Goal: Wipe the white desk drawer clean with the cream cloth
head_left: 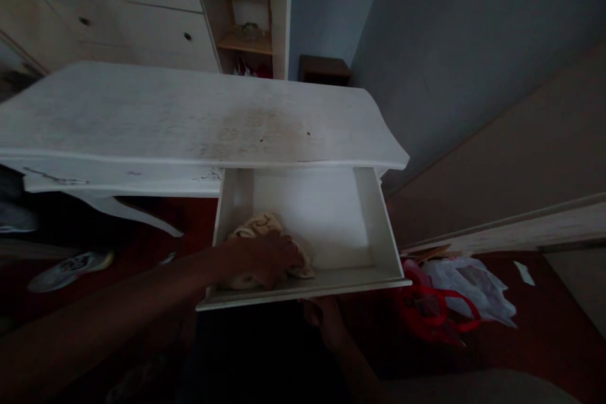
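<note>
A pulled-out white drawer [326, 208] juts from the right part of a white table. Inside its near left corner, my left hand [274, 257] is closed over a crumpled beige cloth [261, 225] with dark markings, pressing it against the drawer bottom. Part of the cloth is hidden under my fingers and wrist. My right hand [328, 322] is at the drawer's front panel [303, 294], below its top edge. Its fingers are curled against the panel, and their tips are partly hidden by it.
The white tabletop [142, 113] has brown stains and worn paint. A white cabinet [151, 31] stands behind it. On the red floor to the right lie a red bag [426, 309] and a white plastic bag [478, 284]. A shoe [71, 270] is at left. A grey wall [449, 44] flanks the right side.
</note>
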The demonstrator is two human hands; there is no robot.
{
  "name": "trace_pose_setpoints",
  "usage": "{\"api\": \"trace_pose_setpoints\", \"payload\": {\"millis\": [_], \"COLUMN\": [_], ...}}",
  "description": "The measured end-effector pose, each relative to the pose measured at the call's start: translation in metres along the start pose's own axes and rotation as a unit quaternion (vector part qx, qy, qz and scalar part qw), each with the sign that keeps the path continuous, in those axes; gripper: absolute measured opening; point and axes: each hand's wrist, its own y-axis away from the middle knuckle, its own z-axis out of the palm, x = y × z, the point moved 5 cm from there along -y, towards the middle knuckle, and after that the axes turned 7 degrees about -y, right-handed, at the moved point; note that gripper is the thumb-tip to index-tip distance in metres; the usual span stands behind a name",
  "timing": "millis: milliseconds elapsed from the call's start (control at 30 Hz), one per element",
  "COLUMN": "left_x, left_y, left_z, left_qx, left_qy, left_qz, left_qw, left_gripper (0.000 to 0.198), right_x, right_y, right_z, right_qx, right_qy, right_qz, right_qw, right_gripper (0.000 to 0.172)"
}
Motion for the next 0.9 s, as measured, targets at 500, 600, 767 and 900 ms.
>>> {"api": "trace_pose_setpoints", "payload": {"millis": [500, 600, 767, 900], "left_x": [-0.044, -0.055, -0.081, -0.104], "left_y": [0.048, 0.044, 0.035, 0.027], "left_z": [-0.002, -0.009, -0.029, -0.040], "left_qx": [0.043, 0.107, 0.157, 0.153], "left_qy": [-0.050, -0.072, -0.105, -0.079], "left_qz": [-0.198, -0.250, -0.334, -0.361], "left_qw": [0.978, 0.960, 0.923, 0.917], "left_gripper": [0.093, 0.089, 0.074, 0.072], "right_x": [0.000, -0.004, -0.012, -0.010], "right_y": [0.002, 0.003, 0.004, 0.004], "right_z": [-0.004, -0.003, -0.001, 0.000], "right_qx": [0.012, 0.014, 0.008, 0.014], "right_qy": [0.004, 0.017, 0.051, 0.052], "right_qz": [0.023, 0.019, 0.011, 0.012], "right_qw": [1.000, 1.000, 0.999, 0.998], "right_gripper": [0.053, 0.054, 0.058, 0.060]}}
